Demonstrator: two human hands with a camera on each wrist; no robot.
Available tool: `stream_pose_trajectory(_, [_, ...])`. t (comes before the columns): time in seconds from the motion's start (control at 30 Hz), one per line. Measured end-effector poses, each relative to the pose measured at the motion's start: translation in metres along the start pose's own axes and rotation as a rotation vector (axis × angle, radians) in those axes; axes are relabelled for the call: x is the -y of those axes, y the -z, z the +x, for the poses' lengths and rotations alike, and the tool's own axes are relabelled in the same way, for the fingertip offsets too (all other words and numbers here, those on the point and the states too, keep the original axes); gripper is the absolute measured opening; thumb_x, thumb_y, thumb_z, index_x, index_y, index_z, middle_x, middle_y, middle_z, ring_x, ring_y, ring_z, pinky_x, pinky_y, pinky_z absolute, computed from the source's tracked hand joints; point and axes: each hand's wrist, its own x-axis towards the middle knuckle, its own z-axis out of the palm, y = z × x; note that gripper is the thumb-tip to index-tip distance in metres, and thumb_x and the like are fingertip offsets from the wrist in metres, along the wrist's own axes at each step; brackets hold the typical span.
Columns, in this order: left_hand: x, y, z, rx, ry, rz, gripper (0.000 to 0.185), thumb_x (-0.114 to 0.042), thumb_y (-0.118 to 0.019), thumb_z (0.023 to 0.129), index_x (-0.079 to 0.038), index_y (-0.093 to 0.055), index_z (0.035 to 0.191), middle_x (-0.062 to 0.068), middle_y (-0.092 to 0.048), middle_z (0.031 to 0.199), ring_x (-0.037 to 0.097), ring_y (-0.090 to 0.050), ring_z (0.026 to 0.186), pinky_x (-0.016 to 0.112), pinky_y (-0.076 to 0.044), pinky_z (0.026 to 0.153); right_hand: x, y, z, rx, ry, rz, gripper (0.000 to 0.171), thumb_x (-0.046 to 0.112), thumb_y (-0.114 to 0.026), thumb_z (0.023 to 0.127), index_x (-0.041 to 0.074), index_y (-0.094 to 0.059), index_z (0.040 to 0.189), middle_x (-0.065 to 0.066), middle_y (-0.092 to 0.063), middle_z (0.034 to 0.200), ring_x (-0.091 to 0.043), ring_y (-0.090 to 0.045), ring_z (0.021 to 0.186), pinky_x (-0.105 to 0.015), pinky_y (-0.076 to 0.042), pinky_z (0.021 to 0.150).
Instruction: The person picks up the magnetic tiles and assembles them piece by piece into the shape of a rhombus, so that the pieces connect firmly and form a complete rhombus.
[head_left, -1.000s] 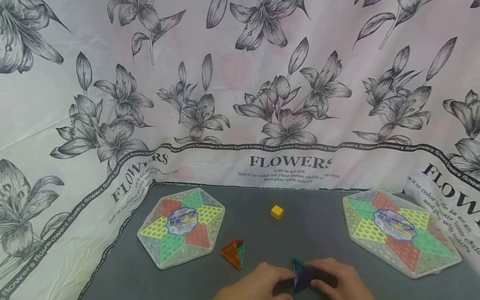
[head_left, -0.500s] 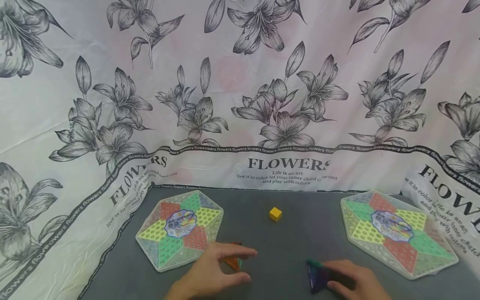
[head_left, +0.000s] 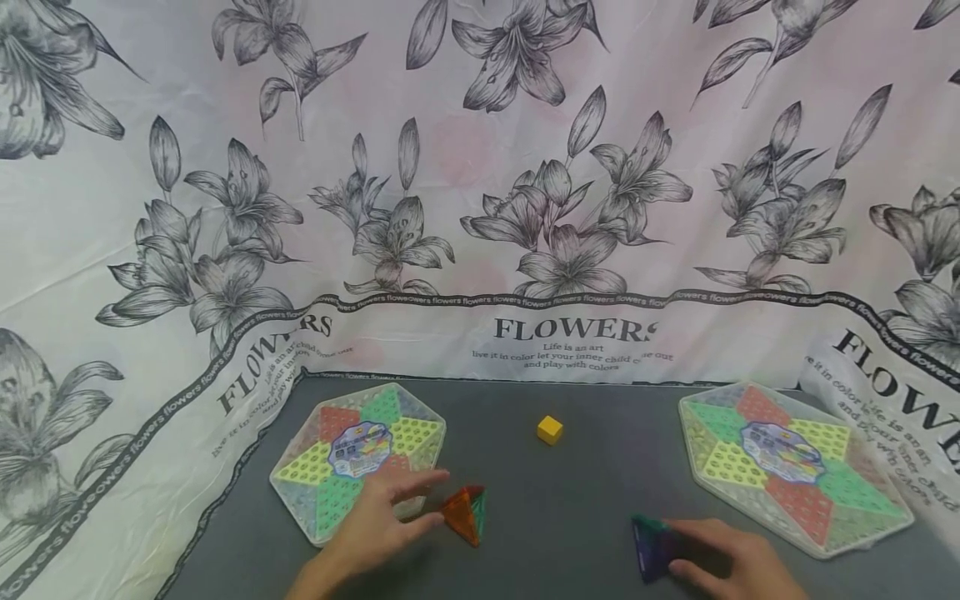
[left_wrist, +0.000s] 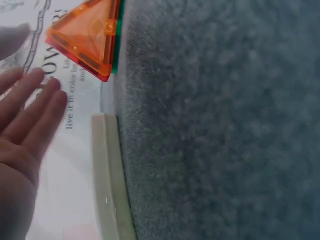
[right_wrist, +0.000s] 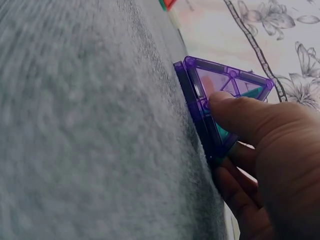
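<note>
On the grey table, an orange pyramid of magnetic tiles [head_left: 461, 517] with a green side stands just beyond the fingertips of my left hand [head_left: 378, 521]. That hand holds nothing; in the left wrist view its fingers [left_wrist: 42, 117] are stretched out below the orange pyramid. To the right, my right hand [head_left: 738, 558] grips a purple pyramid of magnetic tiles [head_left: 649, 557] with a green side. In the right wrist view the thumb lies on a purple triangular tile [right_wrist: 227, 70], close over the table, and the other fingers reach behind it.
A yellow cube [head_left: 550, 430] stands further back near the middle. Two hexagonal Chinese checkers boards lie flat, a left board [head_left: 300, 500] partly behind my left hand and a right board [head_left: 885, 521] beyond my right hand. A flower-printed cloth [head_left: 420, 333] borders the table.
My left hand has left the purple pyramid and swung left past the orange one, now standing to its left. The right hand has shifted to the right with the purple pyramid.
</note>
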Motion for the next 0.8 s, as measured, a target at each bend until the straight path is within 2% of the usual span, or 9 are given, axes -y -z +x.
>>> stream_pose_trajectory(0.13, [-0.001, -0.005, 0.005, 0.105, 0.077, 0.108, 0.052, -0.024, -0.087, 0.096, -0.003, -0.072, 0.141, 0.013, -0.076, 0.138, 0.032, -0.073, 0.126, 0.046, -0.064, 0.097, 0.005, 0.0, 0.002, 0.007, 0.001, 0.02, 0.06, 0.013, -0.099, 0.076, 0.024, -0.079, 0.131, 0.022, -0.076, 0.117, 0.006, -0.07, 0.103, -0.002, -0.046, 0.085])
stream_pose_trajectory(0.2, [-0.003, -0.007, 0.009, 0.139, 0.113, 0.156, 0.053, -0.028, -0.087, 0.096, -0.004, -0.071, 0.141, 0.012, -0.076, 0.138, 0.033, -0.073, 0.125, 0.046, -0.064, 0.098, 0.005, -0.001, 0.002, 0.006, 0.005, 0.021, 0.059, 0.012, -0.099, 0.076, 0.024, -0.079, 0.13, 0.022, -0.076, 0.117, 0.007, -0.07, 0.103, -0.002, -0.046, 0.085])
stream_pose_trajectory(0.4, [-0.005, -0.016, 0.02, 0.198, 0.146, 0.232, 0.048, -0.032, -0.088, 0.094, -0.011, -0.076, 0.135, 0.0, -0.08, 0.127, 0.015, -0.074, 0.115, 0.039, -0.061, 0.1, 0.002, -0.001, 0.001, -0.001, -0.002, 0.015, 0.055, 0.012, -0.099, 0.076, 0.025, -0.081, 0.126, 0.022, -0.077, 0.115, 0.007, -0.07, 0.102, -0.002, -0.046, 0.085])
stream_pose_trajectory(0.57, [-0.007, -0.023, 0.025, 0.197, 0.168, 0.25, 0.044, -0.032, -0.091, 0.091, -0.014, -0.079, 0.129, -0.003, -0.081, 0.121, 0.009, -0.073, 0.107, 0.034, -0.061, 0.092, 0.002, 0.0, 0.001, 0.01, -0.043, 0.008, 0.052, 0.015, -0.098, 0.078, 0.026, -0.082, 0.125, 0.023, -0.077, 0.115, 0.007, -0.07, 0.101, -0.005, -0.048, 0.081])
stream_pose_trajectory(0.8, [-0.007, -0.024, 0.021, 0.158, 0.175, 0.248, 0.038, -0.03, -0.09, 0.091, -0.015, -0.081, 0.125, -0.005, -0.082, 0.118, 0.013, -0.074, 0.11, 0.037, -0.061, 0.095, 0.006, 0.0, 0.005, 0.002, -0.039, -0.025, 0.05, 0.018, -0.1, 0.075, 0.026, -0.083, 0.121, 0.023, -0.077, 0.113, 0.007, -0.071, 0.1, -0.005, -0.049, 0.081])
